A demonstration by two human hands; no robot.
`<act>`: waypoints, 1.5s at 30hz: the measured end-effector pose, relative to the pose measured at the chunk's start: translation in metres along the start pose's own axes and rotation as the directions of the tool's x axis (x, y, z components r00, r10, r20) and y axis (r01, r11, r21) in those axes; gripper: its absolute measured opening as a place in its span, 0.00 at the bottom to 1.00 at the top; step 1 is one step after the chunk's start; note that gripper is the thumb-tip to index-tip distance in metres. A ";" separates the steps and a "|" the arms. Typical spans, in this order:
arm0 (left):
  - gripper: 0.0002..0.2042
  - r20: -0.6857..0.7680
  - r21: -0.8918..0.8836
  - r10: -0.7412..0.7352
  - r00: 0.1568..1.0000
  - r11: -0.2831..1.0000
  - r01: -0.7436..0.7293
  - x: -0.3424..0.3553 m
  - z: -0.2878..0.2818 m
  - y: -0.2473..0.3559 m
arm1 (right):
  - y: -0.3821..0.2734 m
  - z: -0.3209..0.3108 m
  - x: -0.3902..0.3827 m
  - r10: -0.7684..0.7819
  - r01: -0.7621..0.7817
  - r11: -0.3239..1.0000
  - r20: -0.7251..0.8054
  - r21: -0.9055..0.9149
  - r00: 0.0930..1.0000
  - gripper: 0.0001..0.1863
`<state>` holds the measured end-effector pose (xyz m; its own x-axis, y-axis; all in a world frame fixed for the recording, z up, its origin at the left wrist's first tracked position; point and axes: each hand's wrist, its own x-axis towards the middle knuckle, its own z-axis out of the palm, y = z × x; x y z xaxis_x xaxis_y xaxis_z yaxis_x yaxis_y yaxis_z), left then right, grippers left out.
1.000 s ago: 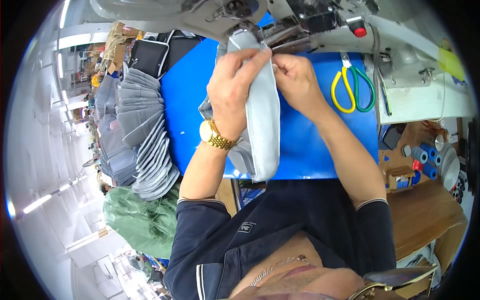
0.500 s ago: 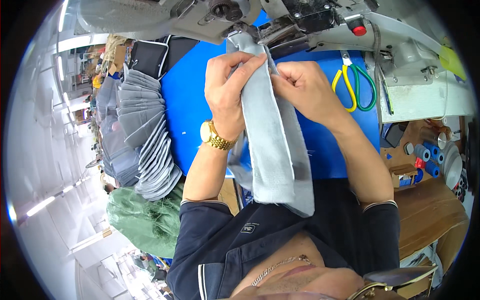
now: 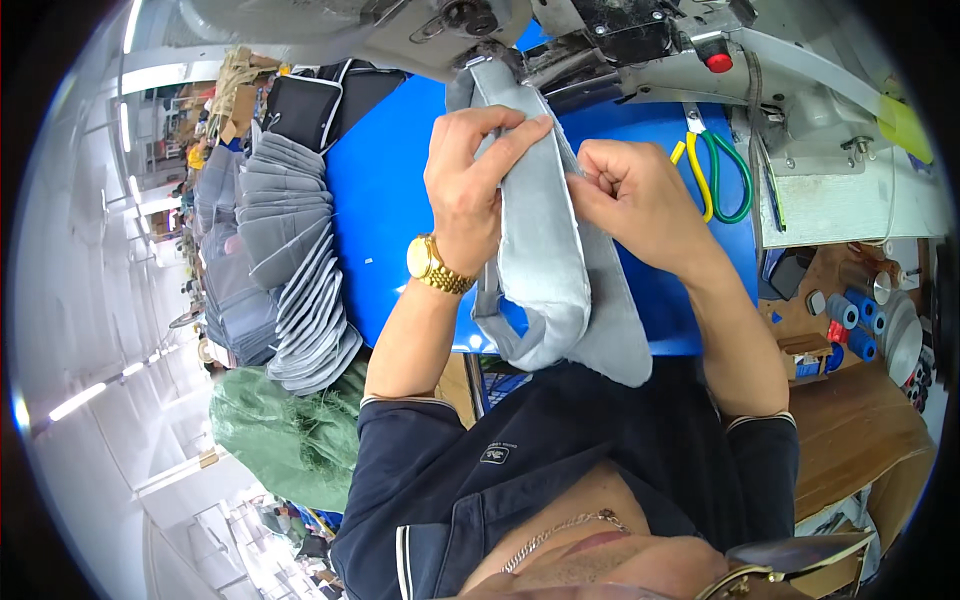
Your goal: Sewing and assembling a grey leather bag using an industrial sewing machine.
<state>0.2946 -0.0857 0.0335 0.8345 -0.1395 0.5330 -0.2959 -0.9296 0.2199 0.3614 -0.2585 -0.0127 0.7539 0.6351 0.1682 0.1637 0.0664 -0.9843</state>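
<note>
A long grey fabric piece (image 3: 545, 250) hangs from the sewing machine (image 3: 490, 45) at the top, its upper end up against the machine's stitching area. My left hand (image 3: 475, 175), with a gold watch on the wrist, is closed on the fabric's left side, thumb on its top face. Fingers curled in a pinch, my right hand (image 3: 635, 195) grips the right edge of the grey fabric. The lower end of the fabric is folded and curls toward my body. What lies between the layers is hidden.
A fanned stack of grey fabric pieces (image 3: 290, 230) lies left of the blue work surface (image 3: 390, 200). Scissors with yellow and green handles (image 3: 725, 175) lie beside my right hand. Thread spools (image 3: 860, 320) stand at the right; a green sack (image 3: 285, 430) sits lower left.
Both hands have shifted slightly right with the fabric. Its lower end has risen and folded up, and the back layer swings out to the right.
</note>
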 end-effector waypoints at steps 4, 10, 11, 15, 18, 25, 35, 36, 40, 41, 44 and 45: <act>0.23 0.021 0.006 0.026 0.999 1.000 -0.026 -0.012 -0.009 0.015 | -0.011 -0.008 -0.027 0.131 -0.106 0.980 0.141 -0.169 0.981 0.18; 0.24 -0.003 -0.039 0.001 1.000 0.999 -0.001 -0.053 -0.016 0.057 | 0.000 0.004 -0.070 0.159 -0.180 0.974 0.150 0.140 0.976 0.17; 0.24 -0.031 -0.043 -0.025 0.999 0.999 0.023 -0.055 -0.016 0.060 | 0.001 0.004 -0.073 0.130 -0.156 0.974 0.158 0.163 0.979 0.17; 0.23 -0.018 -0.022 -0.021 1.000 1.000 0.021 -0.055 -0.021 0.065 | 0.004 0.003 -0.072 0.129 -0.188 0.933 0.202 0.308 0.971 0.17; 0.23 -0.009 -0.036 -0.026 1.000 0.999 0.026 -0.046 -0.019 0.057 | 0.005 0.003 -0.061 0.084 -0.135 0.943 0.174 0.303 0.981 0.17; 0.22 0.001 0.012 0.007 1.000 1.000 -0.007 -0.020 -0.012 0.027 | 0.014 0.005 -0.024 0.112 -0.150 0.946 0.143 0.289 0.983 0.16; 0.20 -0.026 0.021 0.079 0.997 0.997 -0.078 0.008 0.004 -0.025 | 0.014 -0.002 0.030 -0.059 0.053 0.991 0.053 0.119 0.997 0.19; 0.20 -0.062 0.004 0.073 0.995 0.997 -0.073 0.011 0.004 -0.027 | 0.012 -0.005 0.032 -0.092 0.091 0.996 0.037 0.024 0.995 0.19; 0.21 -0.093 0.027 0.095 0.991 0.995 -0.093 0.002 0.002 -0.016 | 0.003 -0.012 0.017 -0.062 0.073 0.984 0.071 -0.164 0.996 0.25; 0.22 -0.113 0.011 0.089 0.990 0.996 -0.089 -0.006 0.001 -0.007 | 0.003 -0.011 0.010 0.002 0.021 0.975 0.102 -0.221 0.995 0.26; 0.22 -0.131 -0.012 0.014 0.991 1.000 -0.016 -0.020 0.001 0.006 | 0.006 -0.002 -0.004 -0.016 0.030 0.990 0.103 -0.136 0.995 0.25; 0.22 -0.120 0.010 0.013 0.993 1.000 -0.012 -0.023 -0.001 0.009 | 0.007 0.001 -0.008 0.077 -0.070 0.995 0.089 -0.074 0.993 0.24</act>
<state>0.2729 -0.0904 0.0240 0.7690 -0.1100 0.6297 -0.3011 -0.9313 0.2050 0.3561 -0.2621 -0.0212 0.7043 0.7045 0.0869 0.1570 -0.0352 -0.9870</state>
